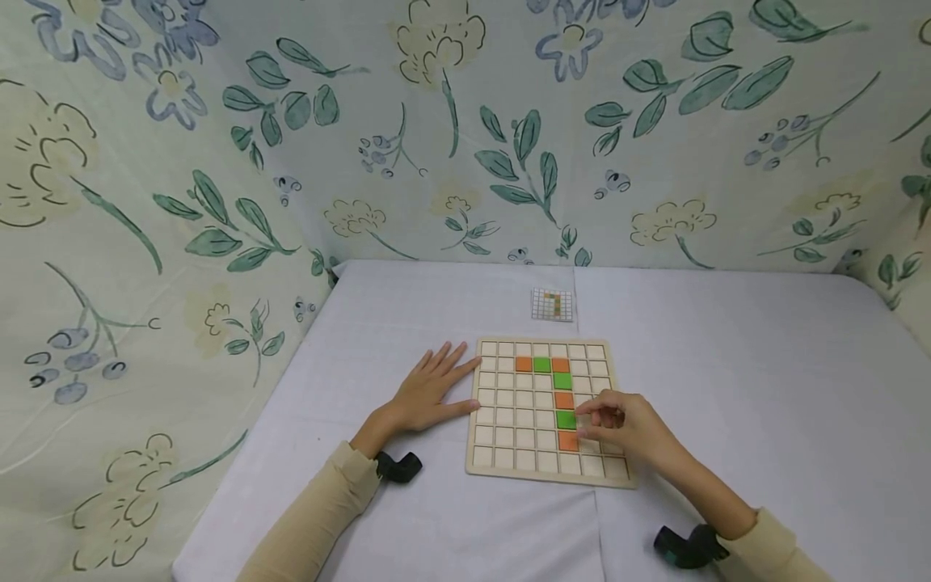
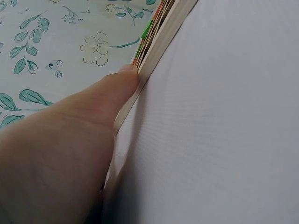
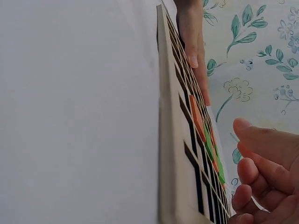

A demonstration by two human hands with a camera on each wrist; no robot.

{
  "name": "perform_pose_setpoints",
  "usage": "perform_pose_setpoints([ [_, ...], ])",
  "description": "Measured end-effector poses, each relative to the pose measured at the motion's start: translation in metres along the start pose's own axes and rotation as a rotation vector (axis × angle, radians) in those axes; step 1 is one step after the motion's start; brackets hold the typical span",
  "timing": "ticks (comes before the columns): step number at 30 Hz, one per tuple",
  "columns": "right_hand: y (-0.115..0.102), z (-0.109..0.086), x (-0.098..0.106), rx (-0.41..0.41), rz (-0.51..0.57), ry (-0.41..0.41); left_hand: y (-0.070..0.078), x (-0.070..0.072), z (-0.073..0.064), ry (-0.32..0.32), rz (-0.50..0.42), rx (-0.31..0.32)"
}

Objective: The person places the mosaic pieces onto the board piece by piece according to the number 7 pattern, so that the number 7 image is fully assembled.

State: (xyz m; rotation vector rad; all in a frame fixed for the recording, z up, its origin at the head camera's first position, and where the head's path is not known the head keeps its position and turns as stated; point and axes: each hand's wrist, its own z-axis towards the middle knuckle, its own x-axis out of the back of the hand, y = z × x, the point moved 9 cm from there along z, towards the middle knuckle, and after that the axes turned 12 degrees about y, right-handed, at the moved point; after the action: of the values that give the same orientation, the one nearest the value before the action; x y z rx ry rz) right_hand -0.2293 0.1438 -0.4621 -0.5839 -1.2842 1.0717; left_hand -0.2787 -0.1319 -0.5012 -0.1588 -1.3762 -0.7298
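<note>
A square wooden grid board (image 1: 550, 478) lies on the white-covered table. Orange and green square tiles sit in it, alternating in colour: a short row near the top, then a column running down from its right end. My left hand (image 1: 429, 394) is spread at the board's left side, fingertips and thumb touching the frame; the thumb (image 2: 124, 84) presses on the edge in the left wrist view. Over the board's right part hovers my right hand (image 1: 621, 420), thumb and index apart beside the lowest green tile (image 1: 566, 419) and orange tile (image 1: 568, 440). Between its fingers (image 3: 266, 140) I see nothing.
Behind the board lies a small printed grid card (image 1: 552, 305) with a coloured pattern. Floral cloth (image 1: 451, 178) hangs at the back and sides. Each wrist carries a black camera, such as the one by the right sleeve (image 1: 691, 547).
</note>
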Motion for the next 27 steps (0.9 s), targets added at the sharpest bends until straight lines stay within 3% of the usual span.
perform_pose_setpoints([
  [7, 0.007, 0.018, 0.015, -0.063, -0.078, 0.075, -0.001, -0.001, 0.0, -0.003, 0.004, 0.004],
  [15, 0.013, 0.037, 0.022, -0.088, -0.092, 0.122, -0.003, -0.003, 0.0, -0.01, 0.009, 0.01],
  [27, 0.028, 0.053, 0.013, -0.093, -0.036, 0.087, -0.002, -0.002, 0.0, 0.003, 0.012, 0.002],
])
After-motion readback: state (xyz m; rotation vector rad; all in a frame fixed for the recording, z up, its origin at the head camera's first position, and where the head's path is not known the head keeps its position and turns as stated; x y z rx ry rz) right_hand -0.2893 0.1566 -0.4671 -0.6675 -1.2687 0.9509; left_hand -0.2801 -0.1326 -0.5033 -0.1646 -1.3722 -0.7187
